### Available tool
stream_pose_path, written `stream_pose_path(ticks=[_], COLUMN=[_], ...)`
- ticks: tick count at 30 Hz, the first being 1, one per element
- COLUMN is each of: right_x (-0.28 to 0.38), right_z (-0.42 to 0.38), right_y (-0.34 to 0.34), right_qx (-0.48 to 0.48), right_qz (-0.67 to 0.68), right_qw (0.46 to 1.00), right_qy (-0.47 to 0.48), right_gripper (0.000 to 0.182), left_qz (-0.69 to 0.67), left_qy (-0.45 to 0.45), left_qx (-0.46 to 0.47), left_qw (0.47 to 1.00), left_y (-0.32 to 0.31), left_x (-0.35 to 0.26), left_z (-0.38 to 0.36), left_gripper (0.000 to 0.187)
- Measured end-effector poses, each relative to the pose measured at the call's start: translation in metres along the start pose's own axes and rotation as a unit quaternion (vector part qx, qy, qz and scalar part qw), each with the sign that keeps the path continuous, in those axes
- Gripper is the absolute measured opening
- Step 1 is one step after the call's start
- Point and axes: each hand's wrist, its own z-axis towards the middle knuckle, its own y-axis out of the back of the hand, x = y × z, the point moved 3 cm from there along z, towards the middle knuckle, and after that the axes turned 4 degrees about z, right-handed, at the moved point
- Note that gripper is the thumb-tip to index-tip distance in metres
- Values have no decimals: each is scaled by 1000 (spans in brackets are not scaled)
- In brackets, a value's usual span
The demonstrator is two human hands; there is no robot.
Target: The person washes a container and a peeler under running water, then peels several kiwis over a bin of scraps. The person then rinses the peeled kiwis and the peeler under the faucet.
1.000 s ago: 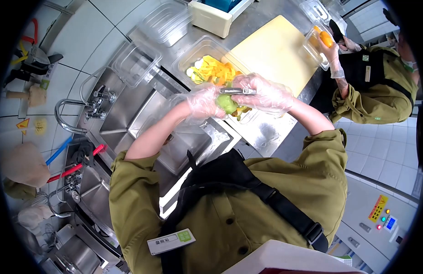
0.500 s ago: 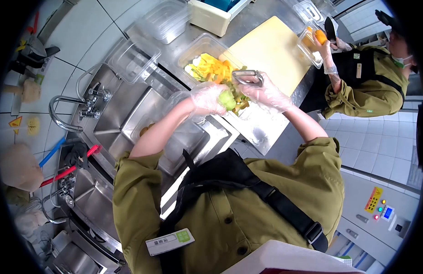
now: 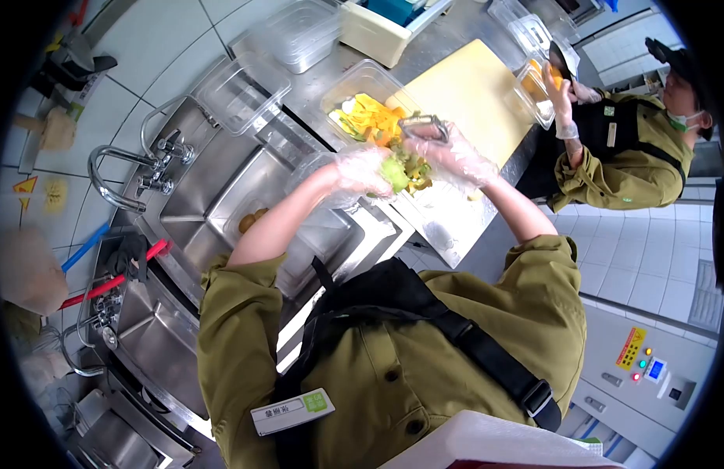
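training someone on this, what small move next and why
Probably turn the green fruit in the left hand to check for any remaining skin: the peeler in the right hand is clear of it, and the left hand hides part of it.

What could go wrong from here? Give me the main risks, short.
The green fruit, apparently peeled, could slip from the gloved left hand. The metal peeler in the right hand is close to the left, so a stray stroke might nick it. Loose peel scraps near the hands could get knocked aside.
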Motion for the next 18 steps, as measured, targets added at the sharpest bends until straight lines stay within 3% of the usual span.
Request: stream_pose_path(ticks=[3,4,5,7,8,9,10,11,13,14,15,17,18], right_x=[19,13,11,25,25,27,48,64,73,92,64,50,39], right_z=[-5,-2,1,-3,4,11,12,15,38,48,79,124,150], right_y=[-20,-20,-21,-24,-21,-21,-33,-44,-87,-119,-156,-239,-273], right_qx=[59,59,61,2,39,10,26,41,41,107,145,115,52], right_qz=[-60,-96,-133,-283,-269,-346,-331,-318,-268,-274,-217,-247,-247], right_qw=[996,993,989,959,962,938,943,947,947,944,952,953,950], right_qy=[7,17,30,28,16,-38,-31,-26,174,152,163,130,183], right_gripper=[35,34,33,29,26,26,27,28,29,28,25,24,27], left_qz=[68,55,32,-13,-72,-133,-136,-248,-457,-493,-525,-647,-673], left_qy=[9,8,4,-79,-50,-20,-54,-48,-38,-39,-39,-79,-85], left_qx=[55,61,73,-50,-45,-40,-91,-157,-271,-341,-406,-487,-498], left_qw=[996,997,997,996,995,990,985,955,846,800,747,581,540], left_y=[3,-9,-13,-8,0,8,14,17,11,6,-3,-16,-24], left_x=[-22,3,8,-2,-6,-8,3,14,39,67,98,128,134], left_z=[-1,12,13,-9,-26,-46,-65,-91,-157,-184,-211,-259,-274], left_gripper=[24,18,26,36,43,50,54,56,58,57,57,48,44])
